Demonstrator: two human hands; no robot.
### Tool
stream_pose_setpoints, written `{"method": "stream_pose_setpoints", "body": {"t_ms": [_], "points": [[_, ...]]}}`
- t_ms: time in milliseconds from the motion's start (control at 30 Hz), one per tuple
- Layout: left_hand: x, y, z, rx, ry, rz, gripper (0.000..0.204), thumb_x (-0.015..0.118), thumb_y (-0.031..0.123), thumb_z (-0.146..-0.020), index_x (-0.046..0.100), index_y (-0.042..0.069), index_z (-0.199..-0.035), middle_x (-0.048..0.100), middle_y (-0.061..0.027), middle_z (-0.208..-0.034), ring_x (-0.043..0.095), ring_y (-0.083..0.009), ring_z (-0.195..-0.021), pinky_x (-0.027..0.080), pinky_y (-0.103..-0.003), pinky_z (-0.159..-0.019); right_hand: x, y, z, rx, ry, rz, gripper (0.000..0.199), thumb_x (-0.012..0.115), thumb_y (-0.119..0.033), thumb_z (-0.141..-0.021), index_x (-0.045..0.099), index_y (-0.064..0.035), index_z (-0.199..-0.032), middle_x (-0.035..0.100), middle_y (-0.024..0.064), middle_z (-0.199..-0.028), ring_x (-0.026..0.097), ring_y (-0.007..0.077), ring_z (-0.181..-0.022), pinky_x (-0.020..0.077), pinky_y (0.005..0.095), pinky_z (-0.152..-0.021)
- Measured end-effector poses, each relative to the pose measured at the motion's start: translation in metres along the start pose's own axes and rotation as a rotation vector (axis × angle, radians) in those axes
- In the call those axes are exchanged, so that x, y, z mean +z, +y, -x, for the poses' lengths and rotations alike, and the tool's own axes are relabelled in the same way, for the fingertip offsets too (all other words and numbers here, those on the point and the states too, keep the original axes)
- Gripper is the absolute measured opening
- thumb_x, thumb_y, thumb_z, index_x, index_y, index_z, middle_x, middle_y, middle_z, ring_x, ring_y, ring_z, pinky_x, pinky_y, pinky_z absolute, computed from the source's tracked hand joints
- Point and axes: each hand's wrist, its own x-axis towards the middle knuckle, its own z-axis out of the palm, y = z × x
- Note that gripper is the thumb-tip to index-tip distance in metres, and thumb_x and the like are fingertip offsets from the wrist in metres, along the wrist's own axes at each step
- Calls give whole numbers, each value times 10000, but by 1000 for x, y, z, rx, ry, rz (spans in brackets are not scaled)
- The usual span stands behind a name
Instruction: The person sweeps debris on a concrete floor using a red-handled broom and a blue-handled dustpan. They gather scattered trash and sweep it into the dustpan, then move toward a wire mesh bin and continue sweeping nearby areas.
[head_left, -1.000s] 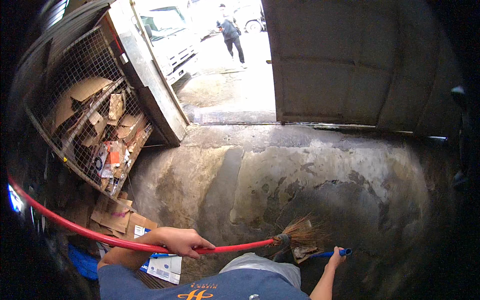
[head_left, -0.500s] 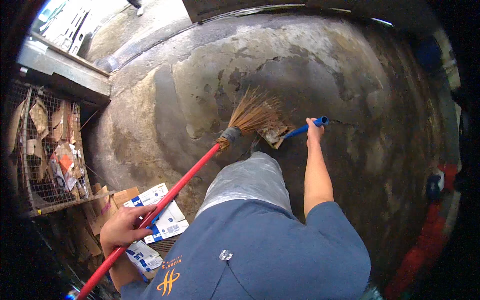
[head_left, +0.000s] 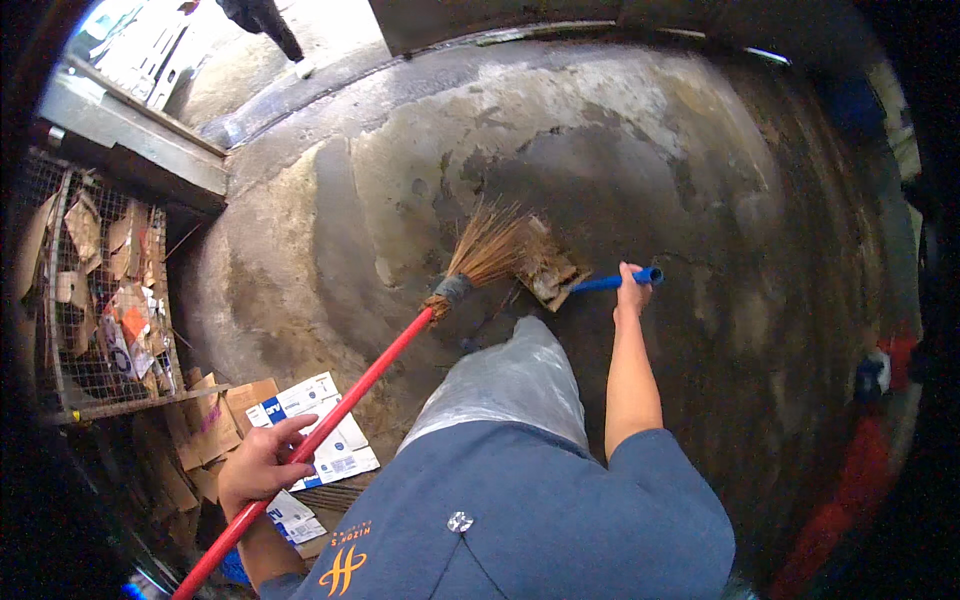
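Observation:
My left hand (head_left: 262, 464) holds the red stick of a broom (head_left: 372, 374), its fingers partly spread along the stick. The stick slants up and to the right to a grey binding and fanned brown bristles (head_left: 484, 248). My right hand (head_left: 632, 292) grips the blue tubular handle (head_left: 598, 284) of a dustpan. The worn, dirty pan (head_left: 550, 278) sits low at the floor, just right of the bristles, whose tips reach its left side. What lies in the pan is too blurred to tell.
The stained, damp concrete floor (head_left: 400, 235) spreads ahead. At the left, a wire cage (head_left: 105, 300) holds torn cardboard. Flattened boxes (head_left: 320, 425) lie by my left arm. A dark leg (head_left: 262, 24) shows at the far doorway. Something red (head_left: 850, 490) stands along the right side.
The bristles have shifted slightly left and down, away from over the pan. My right hand and the dustpan have come a little lower. The far person's leg reaches further into view.

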Motion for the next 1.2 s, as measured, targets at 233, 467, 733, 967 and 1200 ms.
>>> {"method": "stream_pose_setpoints", "body": {"t_ms": [233,467,733,967,1200], "points": [[51,10,2,155,152,120,792,799,-3,-769,432,46,-1468,714,-98,-912,673,-127,-700,549,-272,-577,-7,-2,-40,32,34,-315,228,829,-235,-812,640,-159,-913,606,-43,-894,563,124,-823,425,335,-644],[115,63,-75,287,378,271,786,817,102,-791,434,53,-1476,706,-93,-900,627,-112,-638,511,-291,-556,-76,-7,-134,204,-41,-375,609,786,-359,-825,570,-121,-1342,574,117,-1346,509,287,-1260,281,629,-1096],[146,131,-152,142,493,628,780,812,43,-739,464,26,-1437,690,-106,-832,614,-132,-558,498,-286,-475,-140,-53,-205,191,-262,-315,639,691,-379,-895,467,-134,-1441,495,186,-1475,445,330,-1367,293,573,-1116],[162,146,-223,138,506,934,766,736,-41,-793,378,17,-1467,692,-155,-787,603,-168,-478,471,-283,-408,-132,-108,-250,156,28,-284,337,711,-342,-925,597,-162,-1185,647,51,-1203,588,212,-1079,433,461,-892],[86,124,-378,73,472,1040,557,627,2,-867,450,-9,-1396,676,-132,-812,574,-149,-466,475,-294,-409,-72,-154,-309,149,10,-203,317,713,-316,-929,603,-167,-1187,653,56,-1221,601,231,-1105,427,471,-947]]}}
